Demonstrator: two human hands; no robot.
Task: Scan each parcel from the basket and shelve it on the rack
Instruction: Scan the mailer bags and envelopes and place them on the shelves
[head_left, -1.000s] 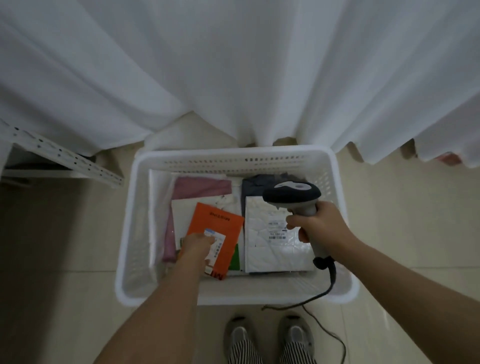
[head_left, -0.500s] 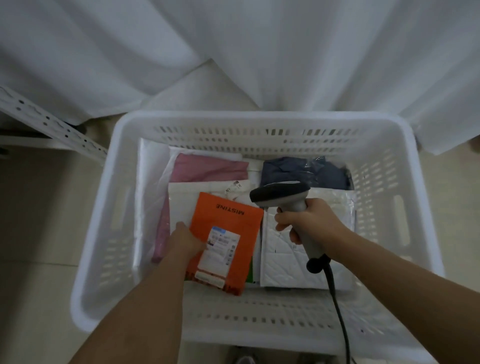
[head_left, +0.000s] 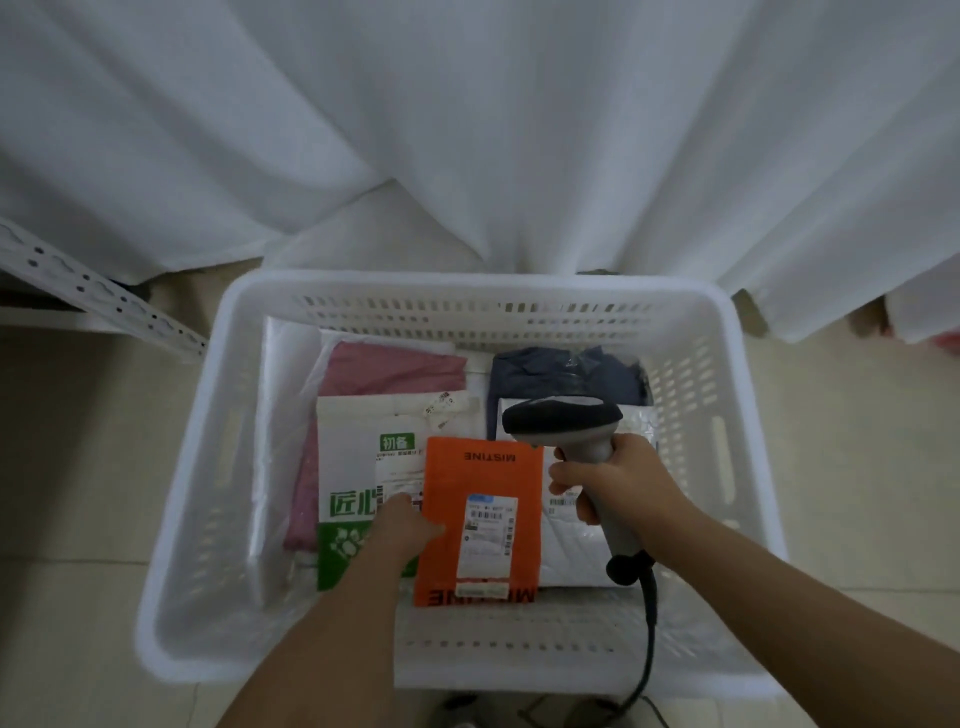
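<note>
Since half a second ago, the orange parcel (head_left: 480, 519) has shifted rightward, baring green Chinese print on the white mailer (head_left: 358, 467) beneath. From the left I see a perforated metal rack (head_left: 98, 296), then the slotted white plastic basket (head_left: 208, 467) with open floor beside it. My left hand (head_left: 402, 530) pinches the orange parcel's left edge; it reads "MISTINE" and carries a barcode label. My right hand (head_left: 621, 483) is wrapped round the grey scanner (head_left: 563, 421) above a quilted white parcel (head_left: 571, 551).
</note>
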